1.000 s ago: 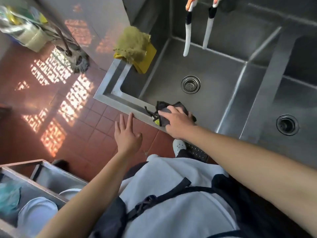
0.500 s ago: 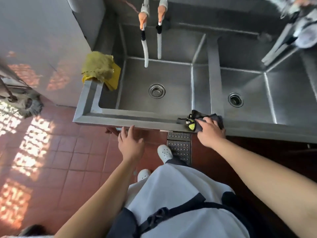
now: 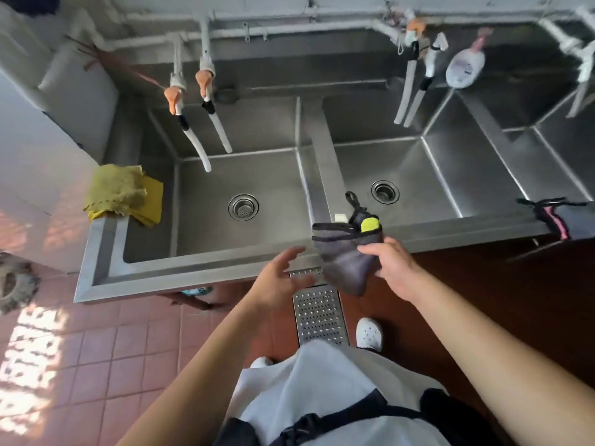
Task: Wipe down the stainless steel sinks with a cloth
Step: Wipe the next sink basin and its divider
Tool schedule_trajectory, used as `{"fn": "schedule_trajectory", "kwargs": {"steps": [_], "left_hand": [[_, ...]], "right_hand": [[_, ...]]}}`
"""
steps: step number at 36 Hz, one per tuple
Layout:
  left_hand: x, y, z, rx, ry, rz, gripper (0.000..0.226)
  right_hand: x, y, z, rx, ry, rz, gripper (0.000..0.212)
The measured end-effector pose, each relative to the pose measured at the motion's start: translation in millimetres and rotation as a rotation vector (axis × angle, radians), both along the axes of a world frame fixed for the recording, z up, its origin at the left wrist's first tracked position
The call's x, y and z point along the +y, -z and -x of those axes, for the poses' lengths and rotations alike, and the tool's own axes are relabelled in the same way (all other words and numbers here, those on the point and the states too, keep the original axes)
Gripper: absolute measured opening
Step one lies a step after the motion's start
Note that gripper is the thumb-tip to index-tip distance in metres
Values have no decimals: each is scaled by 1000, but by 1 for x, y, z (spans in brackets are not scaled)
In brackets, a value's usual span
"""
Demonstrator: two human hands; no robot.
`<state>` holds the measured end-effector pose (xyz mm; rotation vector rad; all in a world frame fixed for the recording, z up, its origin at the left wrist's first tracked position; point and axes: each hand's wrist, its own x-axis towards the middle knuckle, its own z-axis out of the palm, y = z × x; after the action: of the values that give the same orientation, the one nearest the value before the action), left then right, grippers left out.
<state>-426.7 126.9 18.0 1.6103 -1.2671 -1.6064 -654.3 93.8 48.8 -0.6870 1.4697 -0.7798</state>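
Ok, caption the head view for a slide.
Right hand holds a grey cloth above the sink's front rim; open left hand reaches toward it.

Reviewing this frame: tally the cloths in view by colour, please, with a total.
Grey cloth with a lime patch, gripped by the right hand: 1
Yellow cloths draped on the sink's left rim: 2
Dark cloth with a pink stripe on the front rim, far right: 1
Total: 4
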Motion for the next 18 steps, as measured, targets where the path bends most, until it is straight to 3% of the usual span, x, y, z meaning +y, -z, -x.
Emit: {"fn": "schedule_trajectory", "kwargs": {"steps": [5, 9, 12, 18], "left_hand": [[-30, -33, 65, 411, -52, -73, 84], [-47, -43, 111, 543, -70, -176, 73], [-59, -38, 147, 494, -26, -205, 67], [-76, -39, 203, 265, -163, -77, 66]], "right_hand": [[-16, -20, 50, -441, -172, 63, 38], [-31, -22, 110, -580, -261, 88, 53], [-44, -17, 147, -596, -217, 53, 56], [-69, -9, 194, -520, -177, 41, 50]]}}
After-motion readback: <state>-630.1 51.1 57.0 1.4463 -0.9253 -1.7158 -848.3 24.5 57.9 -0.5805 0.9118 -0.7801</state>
